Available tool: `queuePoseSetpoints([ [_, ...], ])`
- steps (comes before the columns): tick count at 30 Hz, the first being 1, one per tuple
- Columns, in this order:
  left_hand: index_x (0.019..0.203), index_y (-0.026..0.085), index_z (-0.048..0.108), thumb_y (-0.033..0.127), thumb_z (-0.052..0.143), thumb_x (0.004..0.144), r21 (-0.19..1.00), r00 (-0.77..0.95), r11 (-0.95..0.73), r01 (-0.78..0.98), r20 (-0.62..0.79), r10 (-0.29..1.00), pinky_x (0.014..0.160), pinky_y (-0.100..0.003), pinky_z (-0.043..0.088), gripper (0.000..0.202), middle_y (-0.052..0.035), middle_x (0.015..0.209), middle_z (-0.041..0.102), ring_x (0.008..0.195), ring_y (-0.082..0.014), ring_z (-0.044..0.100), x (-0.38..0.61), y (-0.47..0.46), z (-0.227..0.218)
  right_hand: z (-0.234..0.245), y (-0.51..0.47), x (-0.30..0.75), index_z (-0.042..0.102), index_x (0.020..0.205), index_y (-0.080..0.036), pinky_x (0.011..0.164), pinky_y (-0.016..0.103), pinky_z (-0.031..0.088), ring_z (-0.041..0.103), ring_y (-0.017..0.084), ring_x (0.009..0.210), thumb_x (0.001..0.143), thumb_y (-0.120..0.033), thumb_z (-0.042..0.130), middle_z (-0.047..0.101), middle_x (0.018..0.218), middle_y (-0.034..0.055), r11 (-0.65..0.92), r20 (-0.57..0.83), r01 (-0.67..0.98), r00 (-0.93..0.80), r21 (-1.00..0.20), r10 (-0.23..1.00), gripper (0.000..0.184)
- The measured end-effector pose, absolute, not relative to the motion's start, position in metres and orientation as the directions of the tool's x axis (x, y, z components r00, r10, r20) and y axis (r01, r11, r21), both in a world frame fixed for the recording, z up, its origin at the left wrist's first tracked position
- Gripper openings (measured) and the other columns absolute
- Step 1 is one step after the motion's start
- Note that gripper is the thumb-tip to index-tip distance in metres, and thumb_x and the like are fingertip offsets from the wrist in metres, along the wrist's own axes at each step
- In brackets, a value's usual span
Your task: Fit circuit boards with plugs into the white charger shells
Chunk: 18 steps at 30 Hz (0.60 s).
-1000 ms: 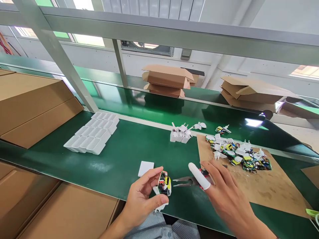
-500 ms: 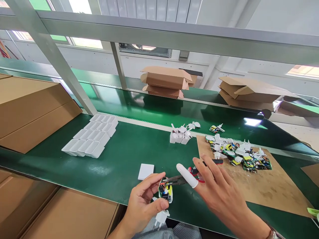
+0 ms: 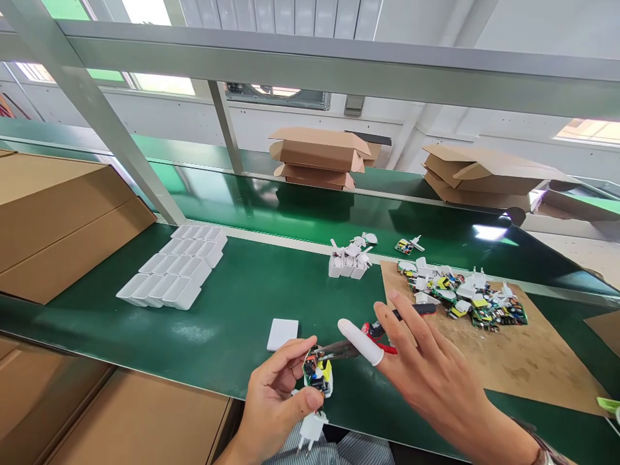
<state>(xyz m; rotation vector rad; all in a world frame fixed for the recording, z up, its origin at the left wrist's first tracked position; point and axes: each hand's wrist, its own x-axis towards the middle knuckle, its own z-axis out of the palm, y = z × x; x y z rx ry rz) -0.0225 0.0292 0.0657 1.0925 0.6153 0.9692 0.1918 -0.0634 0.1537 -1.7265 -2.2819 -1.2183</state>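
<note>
My left hand (image 3: pixel 278 394) pinches a small circuit board (image 3: pixel 317 374) with yellow and black parts; a white plug piece (image 3: pixel 310 429) dangles below it. My right hand (image 3: pixel 426 381), with a white finger cot on the index finger, holds red-handled pliers (image 3: pixel 368 339). The pliers' metal jaws touch the top of the board. Both hands hover over the near edge of the green belt (image 3: pixel 232 310).
A white square pad (image 3: pixel 282 332) lies just left of the hands. White casings in rows (image 3: pixel 172 274) sit to the left, a small group of casings (image 3: pixel 349 261) at the centre. A pile of boards and plugs (image 3: pixel 460 294) rests on a brown sheet. Cardboard boxes (image 3: pixel 53 213) flank the left.
The right hand has brought the pliers leftward until the jaws meet the board. The left hand has dropped slightly, and the dangling plug piece now hangs in view.
</note>
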Motion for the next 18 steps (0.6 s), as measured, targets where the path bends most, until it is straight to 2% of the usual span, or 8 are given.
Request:
queuePoseSetpoints([
  [4,0.11,0.023,0.082,0.041,0.096,0.061,0.929,0.49,0.149,-0.339,0.039,0.871,0.082,-0.024,0.062,0.054,-0.0117,0.105,0.076,0.091,-0.023,0.076,-0.023,0.0285,0.0666,0.1532,-0.0612,0.1914,0.043,0.155,-0.025,0.09,0.041,0.054,0.061,0.034,0.123,0.094,-0.007,0.051,0.066,0.124,0.0135,0.074,0.463,0.828,-0.382,0.556,0.8,0.064],
  [12,0.108,0.025,0.083,0.039,0.096,0.062,0.938,0.475,0.115,-0.327,0.058,0.878,0.082,-0.019,0.061,0.05,-0.0103,0.104,0.077,0.09,-0.0204,0.076,-0.023,0.0288,0.0705,0.1525,-0.0594,0.1905,0.039,0.157,-0.026,0.086,0.039,0.053,0.06,0.034,0.122,0.093,-0.004,0.05,0.065,0.123,0.0138,0.076,0.45,0.847,-0.353,0.526,0.82,0.069],
  [18,0.108,0.026,0.083,0.031,0.095,0.063,0.95,0.442,0.084,-0.301,0.061,0.895,0.08,-0.021,0.062,0.047,-0.01,0.105,0.077,0.091,-0.0213,0.077,-0.0217,0.0279,0.0733,0.149,-0.0573,0.1935,0.041,0.156,-0.027,0.086,0.04,0.052,0.058,0.035,0.124,0.091,-0.003,0.05,0.063,0.125,0.0147,0.089,0.442,0.861,-0.342,0.501,0.829,0.07],
])
